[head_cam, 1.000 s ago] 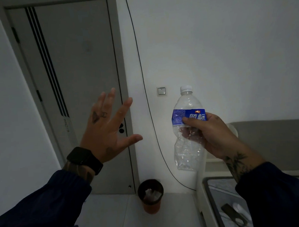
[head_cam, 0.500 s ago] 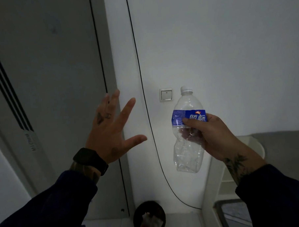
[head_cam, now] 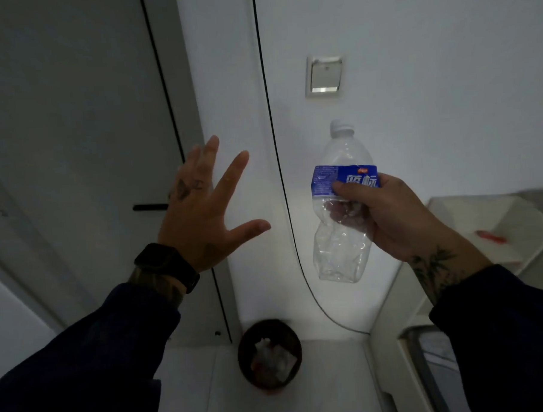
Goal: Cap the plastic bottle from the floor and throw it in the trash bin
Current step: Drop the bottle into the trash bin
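The plastic bottle is right of the middle of the frame, held up in the air, upright, with its white cap already on top. It is clear, empty and crumpled, with a blue label around it. The right hand has its fingers wrapped around the bottle's middle, thumb on the label, so it cannot slip. I think it is held high and out in front to get ready for a drop or a toss. The trash bin sits on the floor at the bottom middle of the frame, lower and a bit left of the bottle, well apart from it. It is dark and round with crumpled paper inside. The left hand is left of the middle, holding nothing, with fingers spread wide, maybe for balance. A black watch is on that wrist. A black cable runs down the white wall, and a wall switch is above the bottle. Compared with half a second ago, the bin shows more fully and sits higher in the frame, and the switch looks bigger and higher, so the person has likely stepped closer and looked down.
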